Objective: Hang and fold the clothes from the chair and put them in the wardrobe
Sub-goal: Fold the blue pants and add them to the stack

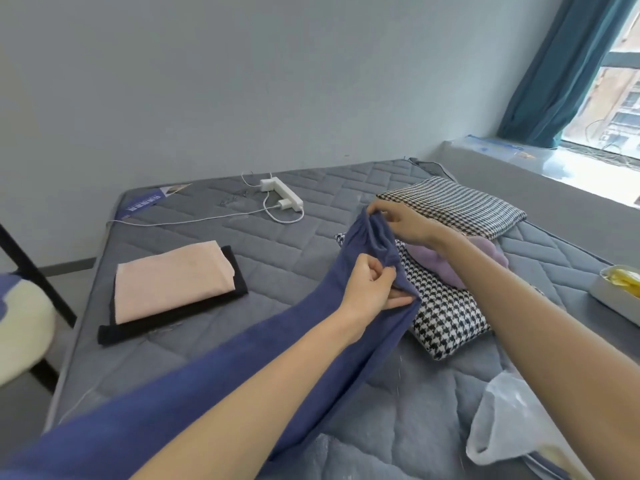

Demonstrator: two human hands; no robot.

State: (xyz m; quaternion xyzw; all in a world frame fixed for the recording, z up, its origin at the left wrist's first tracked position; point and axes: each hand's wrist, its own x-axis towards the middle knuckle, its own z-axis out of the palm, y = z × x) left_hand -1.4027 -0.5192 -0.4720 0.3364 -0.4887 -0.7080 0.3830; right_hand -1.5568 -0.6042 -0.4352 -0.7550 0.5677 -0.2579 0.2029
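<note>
Grey quilted mattress against a pale wall. Long blue soft-fabric garment is held above it, long axis running from lower left up to a gathered end at centre. Folded pink-on-black cloth stack lies well to the left. Right hand pinches the far end. Left hand, nearer the body, pinches the edge just below.

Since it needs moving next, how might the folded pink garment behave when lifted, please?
Probably floppy: the folded pink garment is soft cloth, so layers may sag or unfold. Likely light, being thin. The black garment beneath might drag along.
</note>
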